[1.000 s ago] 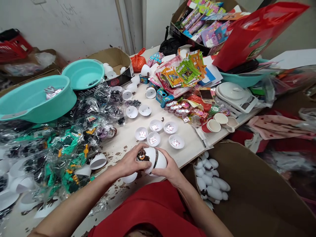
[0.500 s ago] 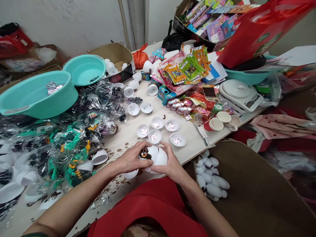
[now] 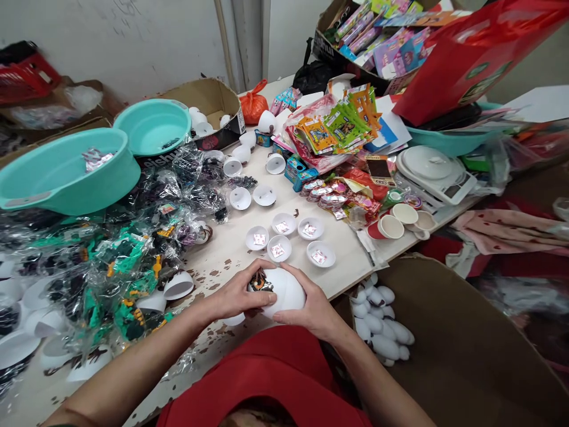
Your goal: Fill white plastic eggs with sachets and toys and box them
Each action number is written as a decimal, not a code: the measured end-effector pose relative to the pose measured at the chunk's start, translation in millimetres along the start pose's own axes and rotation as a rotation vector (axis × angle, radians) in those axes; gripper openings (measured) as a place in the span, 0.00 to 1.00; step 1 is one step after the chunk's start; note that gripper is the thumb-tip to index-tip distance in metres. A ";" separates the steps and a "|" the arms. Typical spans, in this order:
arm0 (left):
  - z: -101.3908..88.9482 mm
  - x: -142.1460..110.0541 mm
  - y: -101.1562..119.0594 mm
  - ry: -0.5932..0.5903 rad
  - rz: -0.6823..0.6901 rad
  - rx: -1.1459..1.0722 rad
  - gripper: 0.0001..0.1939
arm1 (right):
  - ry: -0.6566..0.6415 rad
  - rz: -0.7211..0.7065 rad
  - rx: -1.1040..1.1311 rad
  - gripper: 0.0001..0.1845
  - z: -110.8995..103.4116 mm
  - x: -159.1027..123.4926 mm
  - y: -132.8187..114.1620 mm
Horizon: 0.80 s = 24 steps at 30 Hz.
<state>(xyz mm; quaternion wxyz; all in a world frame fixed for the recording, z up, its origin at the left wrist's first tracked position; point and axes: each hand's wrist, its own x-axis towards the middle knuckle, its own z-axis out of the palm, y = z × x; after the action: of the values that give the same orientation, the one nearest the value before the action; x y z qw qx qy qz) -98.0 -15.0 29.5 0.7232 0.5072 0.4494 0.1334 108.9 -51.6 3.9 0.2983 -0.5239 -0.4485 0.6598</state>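
Observation:
Between both hands, over the table's front edge, is a white plastic egg [image 3: 287, 290] with a dark and orange printed picture at its left end. My left hand [image 3: 242, 290] wraps round the printed end, thumb on top. Round the plain right end my right hand [image 3: 309, 302] is closed. The egg's two halves meet with hardly a gap. Just beyond the hands stand several white half shells, such as one [image 3: 279, 248], each with a small pink-and-white packet [image 3: 319, 256] inside. Another half shell [image 3: 234, 319] lies partly hidden under my left hand.
Bagged green and black toy parts [image 3: 128, 249] heap up on the left beside turquoise basins [image 3: 66, 193]. Candy packets [image 3: 344, 124], paper cups [image 3: 391, 227] and a white kitchen scale [image 3: 427, 163] crowd the right. Below the table edge, a large carton [image 3: 444, 332] holds several white eggs [image 3: 382, 323].
The gap between the egg's two halves has closed up as my hands pressed them together. Both hands remain in nearly the same place.

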 end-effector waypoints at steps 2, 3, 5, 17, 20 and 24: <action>-1.4 -0.7 -0.2 -0.033 -0.007 0.008 0.27 | -0.011 -0.008 0.007 0.53 0.3 3.1 2.3; -1.1 -0.8 -1.5 -0.045 -0.021 -0.018 0.28 | 0.000 -0.010 0.010 0.52 0.7 5.1 3.6; 1.4 -0.1 -5.8 -0.037 -0.067 -0.124 0.30 | 0.078 -0.007 0.041 0.46 2.1 8.9 6.3; 8.0 2.5 7.5 0.032 -0.266 -0.355 0.28 | -0.105 0.056 0.182 0.48 -7.0 7.3 -2.2; 9.0 4.0 9.6 0.064 -0.222 -0.300 0.30 | -0.109 0.062 0.239 0.53 -9.4 7.5 0.0; 12.5 3.4 8.2 0.081 -0.137 -0.260 0.31 | -0.148 0.079 0.388 0.51 -12.5 8.6 2.9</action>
<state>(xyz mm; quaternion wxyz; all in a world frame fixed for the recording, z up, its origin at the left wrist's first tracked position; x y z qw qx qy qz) -84.2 -16.8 35.8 0.7713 0.3716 0.4909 0.1612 118.8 -41.9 -3.0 0.3336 -0.4239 -0.3126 0.7819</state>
